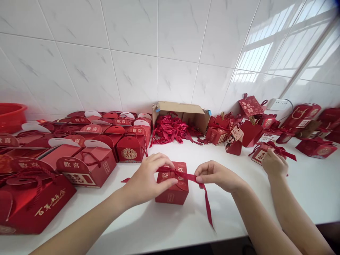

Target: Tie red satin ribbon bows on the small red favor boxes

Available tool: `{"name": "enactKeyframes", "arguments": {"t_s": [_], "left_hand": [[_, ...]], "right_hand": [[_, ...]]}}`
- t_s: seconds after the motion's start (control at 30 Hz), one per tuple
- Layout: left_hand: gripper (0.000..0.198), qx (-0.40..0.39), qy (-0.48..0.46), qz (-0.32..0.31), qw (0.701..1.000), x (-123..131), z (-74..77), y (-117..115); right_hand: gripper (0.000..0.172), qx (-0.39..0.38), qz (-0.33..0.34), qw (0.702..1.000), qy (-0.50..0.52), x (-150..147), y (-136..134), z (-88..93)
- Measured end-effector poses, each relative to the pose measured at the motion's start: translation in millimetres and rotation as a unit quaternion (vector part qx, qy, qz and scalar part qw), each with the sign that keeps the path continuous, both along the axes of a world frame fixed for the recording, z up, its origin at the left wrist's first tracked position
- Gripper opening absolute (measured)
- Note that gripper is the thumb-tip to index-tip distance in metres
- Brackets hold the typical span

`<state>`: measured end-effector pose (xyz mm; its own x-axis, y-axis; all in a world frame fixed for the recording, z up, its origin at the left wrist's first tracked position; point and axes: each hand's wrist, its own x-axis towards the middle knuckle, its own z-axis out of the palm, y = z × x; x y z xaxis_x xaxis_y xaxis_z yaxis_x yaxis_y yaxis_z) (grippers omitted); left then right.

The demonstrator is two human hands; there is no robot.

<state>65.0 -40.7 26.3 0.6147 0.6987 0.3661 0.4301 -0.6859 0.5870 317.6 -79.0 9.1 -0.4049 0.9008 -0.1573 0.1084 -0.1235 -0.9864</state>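
A small red gift box (171, 197) with gold characters stands on the white table in front of me. Across its top runs a dark red ribbon (187, 175). The ribbon's right end is pinched between the thumb and fingers of my right hand (216, 175), its tail hanging down to the table. At the box's upper left, my left hand (146, 180) has its curled fingers on the ribbon, and the thumb lies over the box's front edge. Another ribbon end sticks out to the left from behind that hand. My left fingertips are partly hidden.
Rows of red handled boxes (91, 166) fill the left. An open cardboard carton (183, 107) with loose red ribbons (171, 129) stands against the tiled wall. At right, a co-worker's hand (275, 163) works on another ribboned box (257, 154), near several finished-looking boxes and a power strip (278, 104).
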Motion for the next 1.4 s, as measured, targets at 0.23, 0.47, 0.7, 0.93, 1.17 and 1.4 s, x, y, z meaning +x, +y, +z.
{"name": "enactKeyframes", "arguments": {"t_s": [0.23,0.47,0.7,0.93,1.17,1.4], "left_hand": [[0.018,0.192,0.052,0.031,0.980,32,-3.5,7],[0.024,0.244,0.006,0.119,0.962,29,8.4,16],[0.026,0.270,0.015,0.148,0.951,23,13.0,18],[0.026,0.259,0.025,0.186,0.948,21,12.2,16],[0.022,0.300,0.018,0.194,0.934,15,11.0,24],[0.021,0.080,0.088,0.012,0.993,-15,18.4,39]], "right_hand": [[0.022,0.057,-0.050,0.991,0.109,-16,-1,11.0],[0.037,0.074,-0.109,0.991,0.035,-18,-4,13.3],[0.033,0.201,-0.136,0.967,-0.077,-55,8,-3.2],[0.015,0.232,-0.161,0.956,-0.080,-79,10,-3.9],[0.018,0.214,-0.183,0.955,-0.089,-81,17,-11.9],[0.013,0.264,-0.228,0.935,-0.066,-81,20,-23.1]]}}
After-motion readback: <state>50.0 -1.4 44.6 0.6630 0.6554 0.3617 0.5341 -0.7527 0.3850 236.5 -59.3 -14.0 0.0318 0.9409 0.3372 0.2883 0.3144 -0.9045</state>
